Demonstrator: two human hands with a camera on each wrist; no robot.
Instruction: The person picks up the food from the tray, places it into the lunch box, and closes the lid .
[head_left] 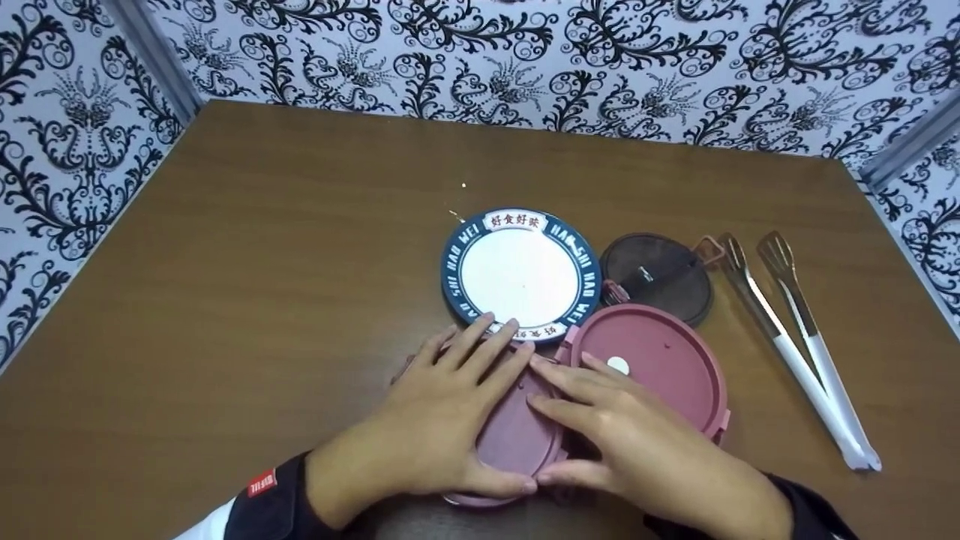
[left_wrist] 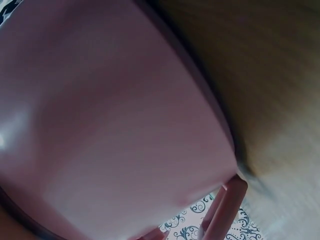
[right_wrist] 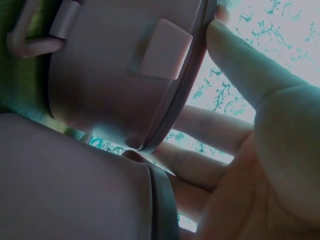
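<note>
Head view, pink container: my round pink container (head_left: pixel 517 442) sits on the table (head_left: pixel 247 315), between my two hands, its raised rim framing the flat top.
Long axis: the outline is round, so I see no long direction across the top.
Left hand: my left hand (head_left: pixel 442 427) is the nearer, lying over the container's left side, fingers spread and pointing away from me, thumb stretched right along the near rim; it grips nothing that I can see.
Right hand: my right hand (head_left: pixel 630 427) comes from the right, fingers and thumb apart and loosely straight, tips at the right rim; the container lies to its left.
Thumbs: their tips nearly meet at the near edge.
Second container: the other pink container (head_left: pixel 682 375) is just right of the first, partly under my right hand.
Plate: the blue-rimmed plate (head_left: pixel 517 277) lies just beyond my left fingertips; I cannot tell if they touch it.
Left wrist view, side wall: pink wall fills most of it, a pink handle (left_wrist: pixel 225 210) at the lower right; my fingers are hidden.
Right wrist view, rim: my thumb touches the rim near a latch (right_wrist: pixel 167 49), fingers stretched beyond it.
</note>
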